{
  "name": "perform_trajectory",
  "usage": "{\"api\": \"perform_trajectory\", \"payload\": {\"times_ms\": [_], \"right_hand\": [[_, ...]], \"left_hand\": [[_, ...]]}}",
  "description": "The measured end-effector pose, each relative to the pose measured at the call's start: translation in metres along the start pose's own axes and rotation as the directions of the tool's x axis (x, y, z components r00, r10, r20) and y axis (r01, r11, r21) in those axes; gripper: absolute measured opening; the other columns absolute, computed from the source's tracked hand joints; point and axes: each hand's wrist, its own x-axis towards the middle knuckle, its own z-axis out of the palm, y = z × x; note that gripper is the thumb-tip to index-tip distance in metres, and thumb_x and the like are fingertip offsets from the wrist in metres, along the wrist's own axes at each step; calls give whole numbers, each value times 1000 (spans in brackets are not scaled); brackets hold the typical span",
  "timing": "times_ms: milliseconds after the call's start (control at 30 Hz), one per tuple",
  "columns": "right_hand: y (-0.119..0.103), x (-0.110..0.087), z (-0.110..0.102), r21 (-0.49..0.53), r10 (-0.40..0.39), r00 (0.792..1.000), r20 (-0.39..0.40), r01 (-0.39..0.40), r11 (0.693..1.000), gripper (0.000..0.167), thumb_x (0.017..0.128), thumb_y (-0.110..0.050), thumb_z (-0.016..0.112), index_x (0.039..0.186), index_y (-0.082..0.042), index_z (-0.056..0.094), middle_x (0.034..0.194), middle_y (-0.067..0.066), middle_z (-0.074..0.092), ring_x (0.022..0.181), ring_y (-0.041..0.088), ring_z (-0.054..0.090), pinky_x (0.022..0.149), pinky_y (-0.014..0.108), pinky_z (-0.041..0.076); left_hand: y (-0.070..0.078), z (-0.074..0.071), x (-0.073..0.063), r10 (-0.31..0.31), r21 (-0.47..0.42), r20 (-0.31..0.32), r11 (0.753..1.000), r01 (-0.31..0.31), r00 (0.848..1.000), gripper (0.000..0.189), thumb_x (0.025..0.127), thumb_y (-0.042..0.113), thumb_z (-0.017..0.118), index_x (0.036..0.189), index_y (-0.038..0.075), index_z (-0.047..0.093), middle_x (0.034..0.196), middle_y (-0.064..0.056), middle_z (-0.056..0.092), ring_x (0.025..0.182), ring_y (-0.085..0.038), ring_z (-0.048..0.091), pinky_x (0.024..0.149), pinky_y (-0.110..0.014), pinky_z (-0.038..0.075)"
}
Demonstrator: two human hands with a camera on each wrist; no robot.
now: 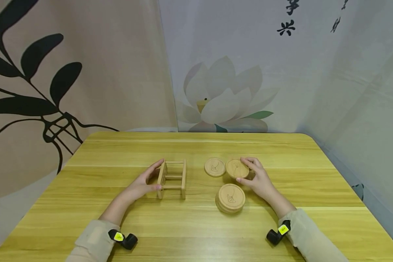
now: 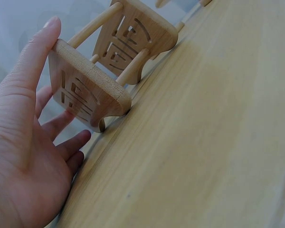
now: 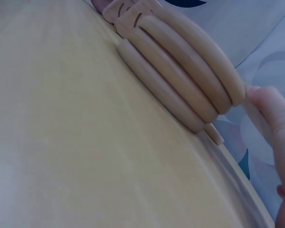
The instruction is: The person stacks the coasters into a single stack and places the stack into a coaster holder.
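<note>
A small wooden coaster rack (image 1: 184, 179) stands on the table, its side panels cut with slots and joined by round bars. My left hand (image 1: 141, 185) holds the near side panel (image 2: 80, 90), thumb at one end and index finger at the other; the other fingers spread beside it. My right hand (image 1: 258, 178) pinches a round wooden coaster (image 1: 236, 169) by its edge, above the table. Left of it lies another coaster (image 1: 214, 167). Closer to me is a coaster stack (image 1: 230, 198), the top one engraved with a leaf; its layered edges (image 3: 180, 71) fill the right wrist view.
The wooden table (image 1: 190, 233) ends at a back edge before a hanging cloth (image 1: 229, 91) printed with a lotus and dark leaves. The stack stands between the rack and my right forearm.
</note>
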Motion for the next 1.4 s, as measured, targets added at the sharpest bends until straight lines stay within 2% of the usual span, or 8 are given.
{"api": "perform_trajectory", "payload": {"times_ms": [267, 600, 733, 967, 1267, 1400], "right_hand": [[-5, -8, 1, 3, -25, 1000, 10, 25, 1000, 73, 77, -11, 81, 139, 3, 46, 133, 17, 42, 123, 35, 37, 94, 53, 35], [-10, -16, 2, 37, -38, 999, 21, 37, 999, 72, 76, -7, 81, 139, 2, 47, 132, 14, 43, 122, 30, 38, 94, 50, 34], [-19, -19, 3, 8, -55, 998, 16, 55, 998, 72, 73, -2, 82, 137, 6, 48, 131, 18, 45, 120, 33, 40, 94, 44, 36], [-54, -26, -2, -12, -91, 995, 28, 91, 996, 69, 71, 2, 81, 131, 13, 49, 126, 25, 47, 116, 36, 43, 93, 28, 37], [-59, -33, 0, 27, -78, 995, 57, 77, 997, 70, 71, 2, 82, 132, 11, 49, 127, 23, 46, 115, 33, 43, 92, 40, 39], [-60, -35, 0, 35, -73, 995, 72, 71, 997, 70, 71, 2, 81, 133, 11, 48, 128, 23, 46, 118, 34, 42, 95, 38, 37]], "left_hand": [[-3, 0, 1, -1, -1, -1, 1000, 1, 1000, 82, 88, 11, 69, 154, 24, 21, 149, -23, 30, 134, -42, 27, 102, -67, 20], [-1, 1, 0, -14, -7, -4, 1000, 14, 1000, 83, 89, 11, 69, 154, 26, 21, 150, -21, 27, 135, -41, 25, 103, -66, 20], [-1, 1, 0, -24, -10, -11, 1000, 24, 1000, 82, 88, 11, 69, 153, 28, 22, 151, -19, 26, 136, -40, 24, 104, -66, 17], [-2, 1, 1, -23, 8, -13, 1000, 23, 1000, 82, 88, 10, 69, 154, 25, 22, 151, -21, 27, 136, -41, 25, 104, -66, 18], [-3, 0, 1, -17, 11, -12, 1000, 18, 1000, 83, 88, 13, 70, 154, 24, 22, 150, -23, 28, 135, -42, 25, 103, -67, 18], [-2, 0, 0, -20, 3, -11, 1000, 20, 1000, 83, 88, 15, 71, 154, 25, 22, 150, -23, 29, 135, -42, 25, 103, -67, 18]]}}
